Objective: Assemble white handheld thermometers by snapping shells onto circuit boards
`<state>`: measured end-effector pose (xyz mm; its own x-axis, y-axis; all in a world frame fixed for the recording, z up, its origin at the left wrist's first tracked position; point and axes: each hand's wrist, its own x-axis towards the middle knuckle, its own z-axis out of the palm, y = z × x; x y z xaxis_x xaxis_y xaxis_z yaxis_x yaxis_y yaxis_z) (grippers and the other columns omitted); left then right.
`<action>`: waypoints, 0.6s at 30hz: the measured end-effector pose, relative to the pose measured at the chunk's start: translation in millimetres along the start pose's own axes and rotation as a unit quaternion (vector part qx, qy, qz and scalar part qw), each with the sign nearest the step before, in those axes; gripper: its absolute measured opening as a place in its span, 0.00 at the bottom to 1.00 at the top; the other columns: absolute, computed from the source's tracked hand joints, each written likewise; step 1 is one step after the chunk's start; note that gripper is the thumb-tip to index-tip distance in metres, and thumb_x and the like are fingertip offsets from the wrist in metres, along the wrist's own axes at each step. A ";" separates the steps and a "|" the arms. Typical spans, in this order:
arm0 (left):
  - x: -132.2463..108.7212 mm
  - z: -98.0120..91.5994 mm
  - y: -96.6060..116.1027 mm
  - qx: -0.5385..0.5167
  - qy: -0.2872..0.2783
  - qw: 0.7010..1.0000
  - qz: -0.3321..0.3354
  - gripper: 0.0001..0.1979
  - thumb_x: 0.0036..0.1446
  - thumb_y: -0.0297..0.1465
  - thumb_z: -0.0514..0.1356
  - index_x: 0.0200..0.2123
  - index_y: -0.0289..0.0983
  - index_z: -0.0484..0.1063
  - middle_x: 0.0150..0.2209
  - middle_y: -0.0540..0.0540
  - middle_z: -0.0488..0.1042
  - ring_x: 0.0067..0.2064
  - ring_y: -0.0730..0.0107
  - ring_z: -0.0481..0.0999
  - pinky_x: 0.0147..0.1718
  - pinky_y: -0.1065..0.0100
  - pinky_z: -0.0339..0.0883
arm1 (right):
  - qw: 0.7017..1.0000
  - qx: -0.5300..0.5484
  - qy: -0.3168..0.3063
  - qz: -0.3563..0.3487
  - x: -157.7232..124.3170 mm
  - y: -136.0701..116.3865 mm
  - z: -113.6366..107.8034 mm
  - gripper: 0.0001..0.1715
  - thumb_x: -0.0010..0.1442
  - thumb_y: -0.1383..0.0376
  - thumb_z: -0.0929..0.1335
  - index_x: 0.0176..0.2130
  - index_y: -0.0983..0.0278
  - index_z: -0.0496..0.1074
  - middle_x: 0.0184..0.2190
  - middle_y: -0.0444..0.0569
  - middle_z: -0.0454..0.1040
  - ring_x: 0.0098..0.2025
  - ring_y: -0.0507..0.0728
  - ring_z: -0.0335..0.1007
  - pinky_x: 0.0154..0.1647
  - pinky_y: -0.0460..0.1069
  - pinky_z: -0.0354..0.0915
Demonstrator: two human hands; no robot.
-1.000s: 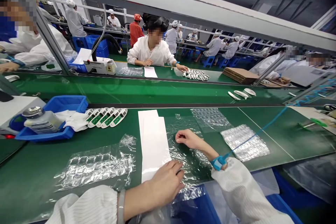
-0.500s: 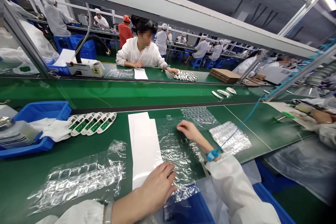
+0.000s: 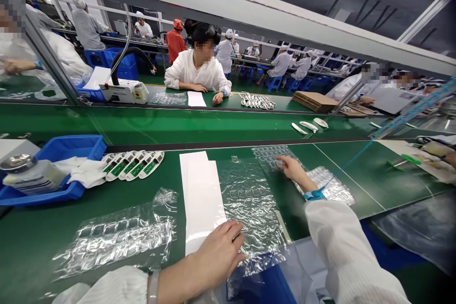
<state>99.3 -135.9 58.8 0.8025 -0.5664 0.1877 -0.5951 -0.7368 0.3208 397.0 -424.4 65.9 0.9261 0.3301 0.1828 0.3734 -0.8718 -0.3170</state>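
Note:
My left hand [image 3: 221, 250] lies palm down with its fingers stretched over the near left edge of a clear plastic sheet [image 3: 249, 209] marked with square pockets. Beside that sheet, long white paper strips [image 3: 203, 194] lie partly under the same hand. My right hand [image 3: 295, 172], with a blue wrist strap, reaches out farther to the right. Its index finger extends onto another clear pocketed sheet [image 3: 265, 156]; the other fingers are loosely bent and partly hidden. Just behind its wrist is a shiny pocketed sheet [image 3: 335, 185].
Another pocketed sheet [image 3: 121, 237] lies at left. White shells with green circuit boards [image 3: 135, 165] sit near a blue tray [image 3: 76, 146]. A green belt [image 3: 199, 128] runs across, carrying white shells [image 3: 308, 126]. A co-worker [image 3: 195, 69] sits opposite.
My right hand has moved right and away from me, off the middle sheet and onto the one behind it. My left hand stays in place. The co-worker opposite has drawn an arm back.

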 end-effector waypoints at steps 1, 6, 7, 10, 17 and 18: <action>-0.2 0.8 -0.2 -0.001 0.001 1.000 0.002 0.19 0.65 0.39 0.47 0.49 0.33 0.68 0.57 0.40 0.68 0.59 0.57 0.66 0.59 0.59 0.62 | 1.000 0.001 -0.001 -0.007 -2.4 -5.8 -1.0 0.15 0.52 0.71 0.63 0.39 0.66 0.75 0.32 0.51 0.72 0.33 0.55 0.67 0.39 0.47 0.60; -1.3 2.1 -0.4 -0.015 0.002 1.000 -0.004 0.19 0.65 0.39 0.48 0.50 0.32 0.67 0.57 0.39 0.67 0.58 0.57 0.66 0.58 0.58 0.62 | 0.999 0.027 -0.009 -0.027 -19.3 -50.4 -0.2 0.11 0.55 0.67 0.64 0.38 0.65 0.73 0.31 0.52 0.74 0.34 0.57 0.68 0.38 0.49 0.60; -1.8 1.3 0.0 -0.020 0.003 1.000 -0.008 0.19 0.65 0.39 0.49 0.50 0.33 0.67 0.57 0.39 0.66 0.59 0.57 0.65 0.58 0.58 0.62 | 0.999 0.038 -0.013 -0.033 -22.9 -61.5 1.1 0.11 0.56 0.66 0.64 0.38 0.65 0.73 0.31 0.51 0.74 0.35 0.58 0.68 0.38 0.49 0.61; -4.6 -3.6 2.7 -0.022 0.013 0.999 -0.019 0.18 0.64 0.39 0.50 0.50 0.33 0.66 0.59 0.39 0.64 0.60 0.56 0.64 0.57 0.56 0.62 | 0.994 0.085 -0.036 -0.055 -33.9 -96.1 6.5 0.12 0.57 0.64 0.64 0.41 0.64 0.72 0.35 0.51 0.75 0.38 0.58 0.70 0.41 0.50 0.62; -19.4 -8.9 11.9 -0.027 0.014 0.999 -0.016 0.19 0.63 0.40 0.52 0.51 0.33 0.64 0.59 0.40 0.63 0.59 0.56 0.64 0.59 0.57 0.60 | 0.966 0.203 -0.132 -0.086 -57.7 -165.2 28.0 0.11 0.57 0.59 0.65 0.31 0.65 0.70 0.27 0.47 0.73 0.30 0.53 0.68 0.31 0.45 0.62; -21.4 -7.6 12.3 -0.027 0.010 0.999 -0.017 0.19 0.63 0.40 0.53 0.51 0.33 0.64 0.59 0.40 0.63 0.59 0.56 0.64 0.59 0.57 0.60 | 0.962 0.215 -0.144 -0.088 -60.1 -172.1 31.7 0.11 0.56 0.59 0.65 0.30 0.65 0.70 0.27 0.46 0.73 0.29 0.52 0.67 0.30 0.45 0.61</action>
<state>75.2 -130.1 65.8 0.8228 -0.5338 0.1952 -0.5654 -0.7334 0.3775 278.8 -282.7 80.0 0.7995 0.6002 0.0234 0.4572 -0.5827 -0.6719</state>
